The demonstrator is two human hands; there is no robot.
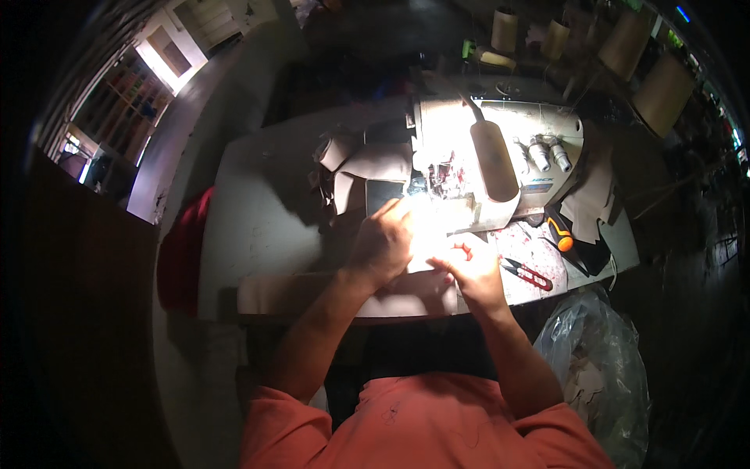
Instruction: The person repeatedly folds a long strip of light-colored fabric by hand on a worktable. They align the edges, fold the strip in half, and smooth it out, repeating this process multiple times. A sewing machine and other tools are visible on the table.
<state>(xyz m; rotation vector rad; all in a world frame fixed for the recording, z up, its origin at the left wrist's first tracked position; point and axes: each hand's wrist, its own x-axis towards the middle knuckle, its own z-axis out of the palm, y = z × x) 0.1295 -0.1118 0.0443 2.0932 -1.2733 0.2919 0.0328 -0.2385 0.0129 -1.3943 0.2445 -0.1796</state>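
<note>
A white industrial sewing machine (551,125) stands on the table, its needle area lit by a strong glare. Just in front of the needle area, my left hand (383,241) has its fingers curled down on pale fabric (402,291). My right hand (475,272) is to its right and a little nearer to me, thumb and fingers pinched together at the fabric's edge. Bright light washes out the cloth between the hands, so its edges there are hidden. Beyond my left hand, folded beige fabric pieces (379,162) lie beside the machine.
Red-handled thread snips (530,275) and an orange-and-black tool (561,234) lie right of my right hand. A clear plastic bag (598,367) with scraps hangs at the table's right front. Thread cones (504,30) stand at the back. Red cloth (183,258) is at the table's left edge.
</note>
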